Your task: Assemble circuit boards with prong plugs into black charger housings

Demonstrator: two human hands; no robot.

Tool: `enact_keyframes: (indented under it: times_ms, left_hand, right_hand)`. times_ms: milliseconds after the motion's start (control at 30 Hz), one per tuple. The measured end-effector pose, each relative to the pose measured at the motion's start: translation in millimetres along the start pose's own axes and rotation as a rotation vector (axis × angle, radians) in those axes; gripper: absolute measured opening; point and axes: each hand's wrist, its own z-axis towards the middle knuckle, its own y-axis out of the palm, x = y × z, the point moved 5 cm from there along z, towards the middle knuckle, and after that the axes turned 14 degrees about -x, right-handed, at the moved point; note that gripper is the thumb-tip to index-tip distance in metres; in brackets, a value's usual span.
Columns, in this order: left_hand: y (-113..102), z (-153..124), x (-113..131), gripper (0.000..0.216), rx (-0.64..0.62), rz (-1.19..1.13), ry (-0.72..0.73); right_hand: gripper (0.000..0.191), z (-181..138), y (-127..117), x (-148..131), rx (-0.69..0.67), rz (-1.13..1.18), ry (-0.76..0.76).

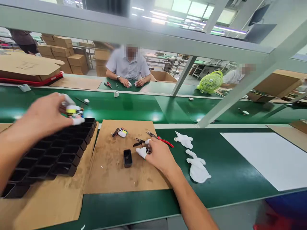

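Note:
My left hand (45,110), with white finger cots, is closed on a small electronic assembly (74,111) with a yellow-wrapped part. It is raised above the far end of several rows of black plastic cups (55,153). My right hand (160,155), also in finger cots, pinches something small and dark over the cardboard sheet (107,179); its kind is mostly hidden. Just behind those fingertips lie a black-handled tool (138,142) and red-handled pliers (165,141). A single black cup (128,158) stands on the cardboard, and a similar electronic assembly (121,132) lies farther back.
Two white gloves (184,140) lie right of the cardboard, near a white sheet (254,156). Beyond runs a green conveyor belt (134,107) carrying scattered small parts. A slanted metal post (227,99) rises at right. Across the belt sits a co-worker (129,65).

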Motion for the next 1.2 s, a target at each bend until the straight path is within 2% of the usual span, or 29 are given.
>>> enact_keyframes:
  times_ms: [67, 100, 167, 200, 233, 333, 467, 533, 600, 667, 733, 833, 900, 967, 1000, 1100, 1200]
  left_hand:
    - [32.9, -51.0, 63.8, 0.039, -0.059, -0.021, 0.178]
    - [48.5, -76.8, 91.6, 0.036, -0.045, -0.041, 0.261]
    - [76.0, -125.0, 134.6, 0.030, 0.063, -0.113, 0.403]
    - [89.2, -146.0, 150.2, 0.028, 0.109, -0.147, 0.467]
    - [103.7, -163.8, 162.6, 0.031, 0.101, -0.176, 0.531]
    - [136.4, -203.2, 181.0, 0.047, 0.097, -0.227, 0.672]
    - [159.0, -229.7, 184.6, 0.058, 0.015, -0.192, 0.840]
    - [162.5, -232.6, 180.1, 0.066, -0.045, -0.202, 0.896]
    - [161.1, -226.7, 169.5, 0.070, -0.048, -0.251, 0.903]
    - [159.1, -211.4, 152.9, 0.075, 0.019, -0.295, 0.835]
    - [163.7, -189.1, 132.5, 0.079, 0.067, -0.320, 0.667]
    - [188.9, -157.9, 106.4, 0.081, -0.072, -0.427, 0.371]
    - [207.5, -149.5, 101.1, 0.065, -0.223, -0.558, 0.305]
    - [216.2, -150.1, 103.0, 0.051, -0.306, -0.677, 0.323]
    - [216.0, -152.3, 104.8, 0.048, -0.307, -0.713, 0.347]
    - [204.2, -161.4, 109.9, 0.048, -0.220, -0.739, 0.444]
    - [192.3, -169.5, 114.8, 0.051, -0.155, -0.794, 0.565]
  right_hand:
    - [0.026, -16.4, -8.9, -8.5, 0.060, 0.084, -0.006]
    - [0.026, -28.2, -10.1, -15.0, 0.080, 0.125, -0.015]
    - [0.026, -57.1, -3.3, -31.4, 0.093, 0.243, -0.050]
    - [0.027, -72.7, 4.0, -40.0, 0.105, 0.311, -0.066]
    - [0.031, -88.0, 13.4, -46.7, 0.129, 0.466, -0.079]
    - [0.041, -123.5, 47.7, -54.9, 0.232, 0.798, 0.014]
    - [0.043, -136.8, 81.4, -49.7, 0.268, 1.033, 0.080]
    - [0.043, -135.5, 86.9, -40.5, 0.270, 1.086, 0.076]
    - [0.047, -133.9, 86.8, -28.0, 0.280, 1.123, 0.072]
    - [0.051, -133.1, 83.0, -15.3, 0.295, 1.165, 0.059]
    - [0.055, -132.6, 78.1, -5.9, 0.295, 1.218, 0.036]
    - [0.059, -131.9, 73.7, -0.8, 0.264, 1.286, 0.018]
    - [0.055, -131.6, 74.6, -1.6, 0.237, 1.311, 0.022]
    - [0.051, -131.6, 77.8, -2.8, 0.210, 1.334, 0.029]
    - [0.051, -131.7, 79.5, -2.9, 0.201, 1.346, 0.030]
    - [0.050, -131.1, 79.6, -0.9, 0.174, 1.381, 0.012]
    - [0.048, -125.1, 62.7, -0.7, 0.156, 1.366, -0.058]
